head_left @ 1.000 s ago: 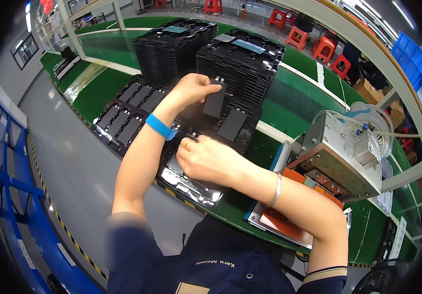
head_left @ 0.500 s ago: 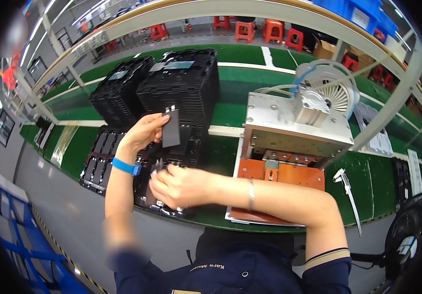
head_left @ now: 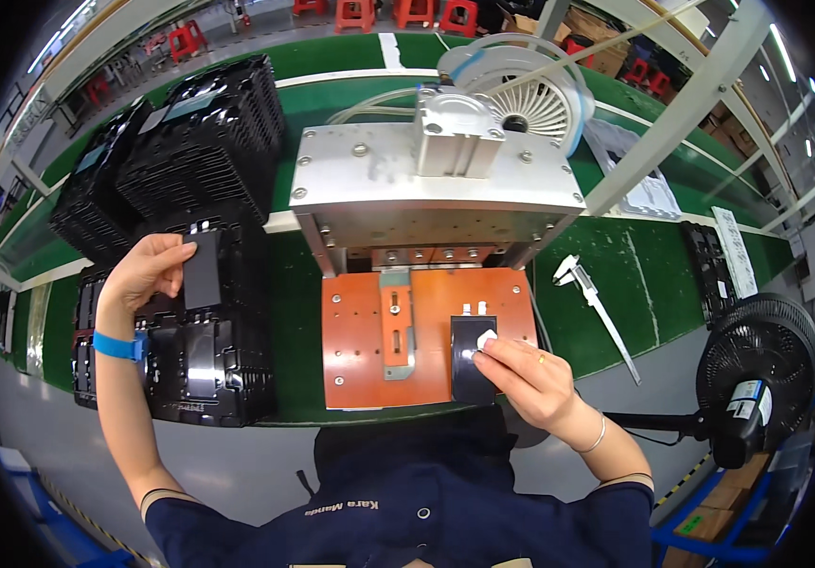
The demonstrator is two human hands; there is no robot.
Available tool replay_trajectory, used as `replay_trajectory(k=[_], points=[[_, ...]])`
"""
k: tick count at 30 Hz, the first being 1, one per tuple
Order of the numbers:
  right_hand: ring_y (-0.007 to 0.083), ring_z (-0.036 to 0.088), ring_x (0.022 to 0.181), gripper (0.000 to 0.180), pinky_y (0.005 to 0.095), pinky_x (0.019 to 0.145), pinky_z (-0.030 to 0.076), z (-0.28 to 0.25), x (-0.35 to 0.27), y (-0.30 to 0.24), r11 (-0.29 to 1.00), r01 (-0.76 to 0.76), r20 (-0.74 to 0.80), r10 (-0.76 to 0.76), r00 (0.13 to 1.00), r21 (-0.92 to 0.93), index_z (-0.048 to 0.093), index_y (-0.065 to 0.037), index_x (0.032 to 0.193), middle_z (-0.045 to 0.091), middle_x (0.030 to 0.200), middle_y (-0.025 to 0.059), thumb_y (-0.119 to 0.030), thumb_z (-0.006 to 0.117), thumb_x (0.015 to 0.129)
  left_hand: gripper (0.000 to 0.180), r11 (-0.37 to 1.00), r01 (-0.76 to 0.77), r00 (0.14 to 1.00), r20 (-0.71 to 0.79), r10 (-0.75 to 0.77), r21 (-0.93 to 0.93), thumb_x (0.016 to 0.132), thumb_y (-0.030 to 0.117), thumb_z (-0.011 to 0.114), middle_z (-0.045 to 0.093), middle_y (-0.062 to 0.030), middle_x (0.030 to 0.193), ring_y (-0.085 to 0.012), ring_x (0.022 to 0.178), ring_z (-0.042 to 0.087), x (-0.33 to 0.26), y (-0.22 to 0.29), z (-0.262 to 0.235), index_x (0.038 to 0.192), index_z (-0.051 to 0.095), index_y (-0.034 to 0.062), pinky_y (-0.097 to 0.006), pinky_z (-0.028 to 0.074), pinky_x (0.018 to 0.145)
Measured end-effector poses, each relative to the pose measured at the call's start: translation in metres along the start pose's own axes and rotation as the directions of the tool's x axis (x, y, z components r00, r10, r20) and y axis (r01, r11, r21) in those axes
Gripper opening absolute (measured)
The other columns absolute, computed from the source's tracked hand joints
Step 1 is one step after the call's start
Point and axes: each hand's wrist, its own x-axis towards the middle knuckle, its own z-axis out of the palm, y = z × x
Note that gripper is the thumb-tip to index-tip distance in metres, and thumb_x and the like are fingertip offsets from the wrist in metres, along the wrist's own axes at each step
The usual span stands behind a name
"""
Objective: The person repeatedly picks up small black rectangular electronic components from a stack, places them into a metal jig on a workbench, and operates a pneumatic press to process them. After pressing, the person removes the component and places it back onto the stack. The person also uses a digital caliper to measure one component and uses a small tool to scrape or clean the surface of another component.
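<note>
My left hand (head_left: 149, 273) pinches the upper left edge of a flat grey pouch cell (head_left: 204, 273) with metal tabs at its top. It holds this cell over the black trays (head_left: 223, 364) at the left. My right hand (head_left: 542, 386) grips another dark, shiny pouch cell (head_left: 469, 374) by its right side, fingertips on its face. Two short metal tabs stick up from its top edge. That cell is over the right front of the orange plate (head_left: 355, 331) of a bench press (head_left: 360, 175); whether it touches the plate I cannot tell. Something white covers a right fingertip.
Tall stacks of black trays (head_left: 208, 142) stand at the back left. A white reel (head_left: 530, 99) sits behind the press. To its right lies a caliper (head_left: 601, 317) on the green bench. A black fan (head_left: 758, 364) is at the right edge, with a metal frame post (head_left: 672, 114) behind.
My view has swung right. My right hand has moved from beside my left hand to the orange plate, now plainly holding a pouch cell. My left hand still holds its cell above the trays.
</note>
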Motion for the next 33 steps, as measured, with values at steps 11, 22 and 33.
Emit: replay_trajectory(k=[11,22,33], points=[[0.0255,0.07,0.089,0.035,0.0293,0.074,0.059,0.008,-0.005,0.009,0.978,-0.177,-0.139,0.191,0.972,0.109,0.072,0.002,0.097,0.068,0.108,0.0148,0.012,0.065,0.065,0.029,0.732,-0.172,0.798,-0.343,0.496,0.659,0.077,0.016,0.079,0.056,-0.0009,0.053,-0.0078,0.046,0.056,-0.04,0.015,0.045,0.064,0.057,0.0025,-0.02,0.043,0.043],[0.0286,0.069,0.082,0.032,0.0338,0.072,0.059,0.006,0.013,-0.012,0.994,0.093,-0.226,-0.077,0.971,0.061,0.072,0.003,0.095,0.064,0.103,0.0145,0.004,0.071,0.063,0.05,0.773,0.046,0.828,0.457,0.326,-0.633,0.1,0.012,0.051,0.052,-0.0094,0.133,-0.0153,0.118,0.054,-0.098,0.013,0.276,0.146,0.032,0.0056,-0.032,0.055,0.089],[0.0201,0.056,0.077,0.028,0.0294,0.064,0.047,-0.02,0.041,-0.014,0.925,-0.316,-0.138,0.348,0.927,0.212,0.072,-0.008,0.092,0.057,0.088,0.0054,-0.007,0.083,0.066,0.028,0.834,-0.46,0.85,0.122,0.513,-0.306,0.099,0.007,0.052,0.069,-0.0087,0.101,-0.0094,0.091,0.064,-0.096,-0.001,0.289,0.125,0.055,-0.0037,-0.024,0.053,0.079]])
